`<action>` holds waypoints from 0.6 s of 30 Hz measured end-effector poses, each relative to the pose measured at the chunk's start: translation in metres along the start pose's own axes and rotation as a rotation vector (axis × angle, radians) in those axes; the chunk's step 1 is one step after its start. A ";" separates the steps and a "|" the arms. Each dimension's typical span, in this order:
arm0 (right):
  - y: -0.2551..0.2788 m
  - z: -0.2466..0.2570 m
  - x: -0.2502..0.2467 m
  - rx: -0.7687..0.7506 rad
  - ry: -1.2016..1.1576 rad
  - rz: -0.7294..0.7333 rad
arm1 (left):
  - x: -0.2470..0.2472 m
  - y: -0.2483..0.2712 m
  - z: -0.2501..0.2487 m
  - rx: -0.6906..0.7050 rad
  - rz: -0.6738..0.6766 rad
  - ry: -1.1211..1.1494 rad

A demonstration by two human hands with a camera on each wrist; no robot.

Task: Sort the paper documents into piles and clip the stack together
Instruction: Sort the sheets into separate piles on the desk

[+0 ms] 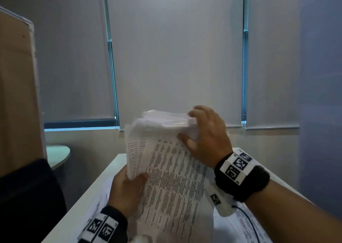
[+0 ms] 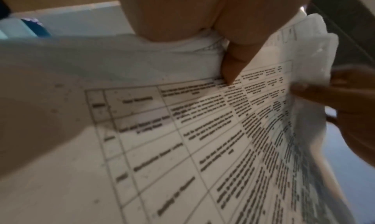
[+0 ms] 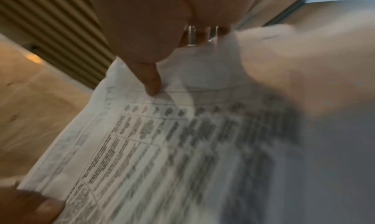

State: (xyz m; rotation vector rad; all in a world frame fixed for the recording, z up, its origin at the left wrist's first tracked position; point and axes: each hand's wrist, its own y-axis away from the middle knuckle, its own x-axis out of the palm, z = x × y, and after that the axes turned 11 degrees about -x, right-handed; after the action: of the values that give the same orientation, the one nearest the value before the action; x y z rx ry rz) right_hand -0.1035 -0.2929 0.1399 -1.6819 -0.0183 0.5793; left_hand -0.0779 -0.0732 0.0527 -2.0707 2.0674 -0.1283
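Observation:
A thick stack of printed papers [image 1: 166,161] with tables of text stands tilted above the white desk [image 1: 103,180], its top edge bent over. My left hand [image 1: 127,189] grips the stack's left side, thumb on the front sheet. My right hand [image 1: 205,137] holds the top right corner, fingers curled over the far edge and thumb on the front page. The left wrist view shows my left thumb [image 2: 235,67] pressed on the printed table [image 2: 182,147]. In the right wrist view my right thumb [image 3: 150,79] pins the blurred sheet [image 3: 162,147]. No clip can be seen.
More printed sheets [image 1: 246,222] lie flat on the desk under and to the right of the stack. A brown board [image 1: 16,94] stands at the left beside a dark chair back [image 1: 27,202]. Closed roller blinds [image 1: 175,48] cover the windows ahead.

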 end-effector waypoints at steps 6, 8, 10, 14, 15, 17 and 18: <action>0.060 -0.004 0.027 0.804 -0.732 0.017 | -0.011 -0.005 0.014 -0.077 -0.079 0.109; 0.078 0.004 0.045 0.906 -0.933 0.059 | -0.009 -0.004 0.019 -0.084 -0.075 0.112; 0.085 0.014 0.056 0.902 -0.894 0.019 | -0.004 -0.003 0.023 -0.093 -0.092 0.119; 0.069 0.031 0.054 0.751 -0.827 -0.090 | 0.008 -0.002 0.019 -0.011 -0.080 0.127; 0.063 0.035 0.051 0.707 -0.837 -0.090 | 0.010 -0.002 0.015 0.009 -0.049 0.133; 0.059 0.037 0.049 0.642 -0.848 -0.061 | 0.011 -0.004 0.014 0.016 -0.025 0.134; 0.062 0.035 0.051 0.634 -0.859 -0.031 | 0.010 -0.005 0.016 0.007 -0.022 0.130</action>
State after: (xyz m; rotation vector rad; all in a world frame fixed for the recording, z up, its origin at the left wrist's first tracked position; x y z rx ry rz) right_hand -0.0914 -0.2567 0.0614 -0.7351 -0.4327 1.1111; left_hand -0.0700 -0.0819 0.0372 -2.1340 2.1136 -0.2806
